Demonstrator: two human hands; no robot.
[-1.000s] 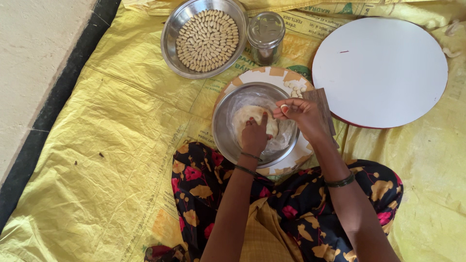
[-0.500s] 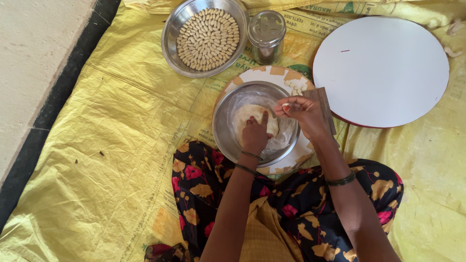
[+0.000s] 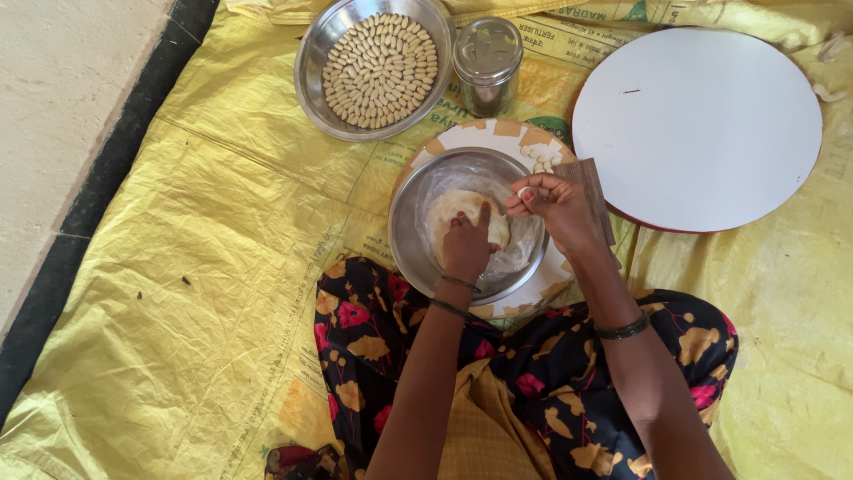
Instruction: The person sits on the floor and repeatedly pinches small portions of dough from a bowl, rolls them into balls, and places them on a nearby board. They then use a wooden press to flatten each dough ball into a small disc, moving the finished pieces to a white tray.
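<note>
A steel bowl (image 3: 410,233) holding a lump of pale dough (image 3: 449,212) sits in front of my lap on a patterned plate (image 3: 466,136). My left hand (image 3: 467,244) rests on the dough with its fingers pressing into it. Over the bowl's right rim, my right hand (image 3: 555,203) pinches a small piece of dough (image 3: 525,191) between fingertips. A few small shaped dough pieces (image 3: 540,157) lie on the plate's far right edge.
A larger steel bowl (image 3: 313,67) filled with rows of shaped dough pieces stands at the back. Beside it is a lidded steel container (image 3: 487,60). A round white board (image 3: 697,124) lies at right. A small ridged wooden board (image 3: 597,191) sits under my right hand. Yellow sheeting (image 3: 195,267) covers the floor.
Both hands stay at the bowl; my right hand's fingers have shifted slightly while working the small dough piece. Nothing else moved.
</note>
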